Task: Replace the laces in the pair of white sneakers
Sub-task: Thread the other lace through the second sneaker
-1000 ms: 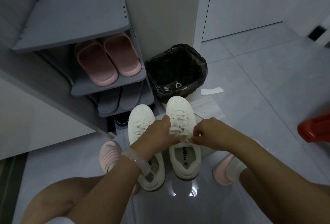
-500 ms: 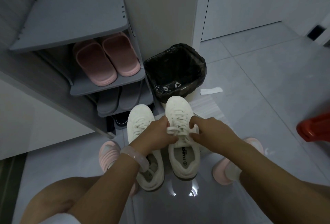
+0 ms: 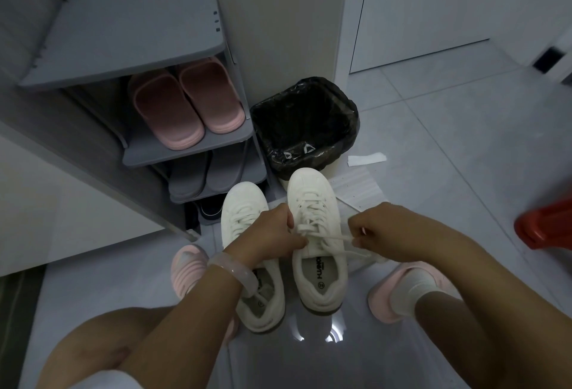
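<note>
Lace [image 3: 329, 238] taut between both hands' grip (right sneaker [image 3: 317, 233])

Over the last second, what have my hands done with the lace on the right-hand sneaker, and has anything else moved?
The right hand has pulled away to the right, drawing a lace taut across the right-hand sneaker. The left hand has stayed at the sneaker's left side, gripping the laces there. Both sneakers, the bin and the shoe rack have stayed put.
</note>
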`<state>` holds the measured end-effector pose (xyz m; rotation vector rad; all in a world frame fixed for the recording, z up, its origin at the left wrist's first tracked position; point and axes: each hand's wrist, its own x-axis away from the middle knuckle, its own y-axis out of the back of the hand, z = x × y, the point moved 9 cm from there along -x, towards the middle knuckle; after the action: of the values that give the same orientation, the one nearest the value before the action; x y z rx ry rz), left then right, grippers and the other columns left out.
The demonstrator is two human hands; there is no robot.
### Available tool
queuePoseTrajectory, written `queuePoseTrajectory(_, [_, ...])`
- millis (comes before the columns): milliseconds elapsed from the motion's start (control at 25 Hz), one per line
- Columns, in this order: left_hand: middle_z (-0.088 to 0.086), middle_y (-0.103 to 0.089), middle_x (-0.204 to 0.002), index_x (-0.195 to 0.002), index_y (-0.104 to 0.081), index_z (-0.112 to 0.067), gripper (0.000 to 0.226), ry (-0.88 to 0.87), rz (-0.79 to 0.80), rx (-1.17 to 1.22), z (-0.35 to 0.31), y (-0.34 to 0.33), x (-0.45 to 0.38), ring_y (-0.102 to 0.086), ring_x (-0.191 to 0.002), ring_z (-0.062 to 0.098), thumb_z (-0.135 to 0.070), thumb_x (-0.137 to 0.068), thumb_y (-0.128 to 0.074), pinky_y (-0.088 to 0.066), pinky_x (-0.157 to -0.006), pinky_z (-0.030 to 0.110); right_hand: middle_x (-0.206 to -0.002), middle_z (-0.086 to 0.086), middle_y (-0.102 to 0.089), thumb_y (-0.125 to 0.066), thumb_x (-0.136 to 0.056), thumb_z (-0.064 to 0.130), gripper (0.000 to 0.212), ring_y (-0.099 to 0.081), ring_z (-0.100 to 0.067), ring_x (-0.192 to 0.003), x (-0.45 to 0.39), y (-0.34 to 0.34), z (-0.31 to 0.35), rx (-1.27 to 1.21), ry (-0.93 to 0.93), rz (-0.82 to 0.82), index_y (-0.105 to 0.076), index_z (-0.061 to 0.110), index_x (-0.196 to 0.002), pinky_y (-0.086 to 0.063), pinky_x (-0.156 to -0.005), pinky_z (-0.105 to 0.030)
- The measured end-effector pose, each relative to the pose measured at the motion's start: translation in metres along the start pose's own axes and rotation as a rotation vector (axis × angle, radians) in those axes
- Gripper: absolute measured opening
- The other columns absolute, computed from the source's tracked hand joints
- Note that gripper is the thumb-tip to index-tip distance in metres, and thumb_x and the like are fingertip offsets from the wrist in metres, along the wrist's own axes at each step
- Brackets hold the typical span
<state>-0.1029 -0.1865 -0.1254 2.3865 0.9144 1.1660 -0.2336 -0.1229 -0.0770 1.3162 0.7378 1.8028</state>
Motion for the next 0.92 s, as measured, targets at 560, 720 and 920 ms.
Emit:
queuePoseTrajectory(560, [0.001, -0.06, -0.093, -0.094, -0.045, -0.019, 0.028, -0.104, -0.015, -0.199, -0.009, 0.001, 0.005, -0.056, -0.082, 0.015, -0.033, -0.082, -0.066, -0.043, -0.068, 0.024, -0.13, -0.002, -0.05, -0.06, -0.084, 0.045, 0.06, -0.05, -0.02, -0.116, -0.01, -0.036, -0.01, -0.085, -0.218, 0.117, -0.038, 0.021, -0.135, -0.043, -0.095, -0.031])
queuePoseTrajectory(720, [0.002, -0.059, -0.088, -0.091, -0.047, -0.014, 0.017, -0.164, -0.174, -0.206, -0.015, 0.029, 0.018, -0.052, -0.076, 0.014, -0.026, -0.088, -0.059, -0.038, -0.061, 0.019, -0.105, -0.009, -0.064, -0.061, -0.084, 0.032, 0.026, -0.06, -0.02, -0.087, -0.021, -0.061, -0.005, -0.229, -0.302, 0.099, -0.054, 0.011, -0.098, -0.049, -0.075, -0.029])
queuePoseTrajectory(920, [0.003, -0.064, -0.097, -0.096, -0.058, -0.009, 0.018, -0.168, -0.318, -0.248, -0.007, 0.059, 0.035, -0.055, -0.083, 0.017, -0.025, -0.092, -0.051, -0.044, -0.075, 0.029, -0.072, 0.004, -0.054, -0.058, -0.088, 0.033, 0.019, -0.05, -0.008, -0.065, -0.005, -0.008, -0.004, -0.278, -0.22, -0.021, -0.058, 0.015, -0.082, -0.039, -0.057, -0.018])
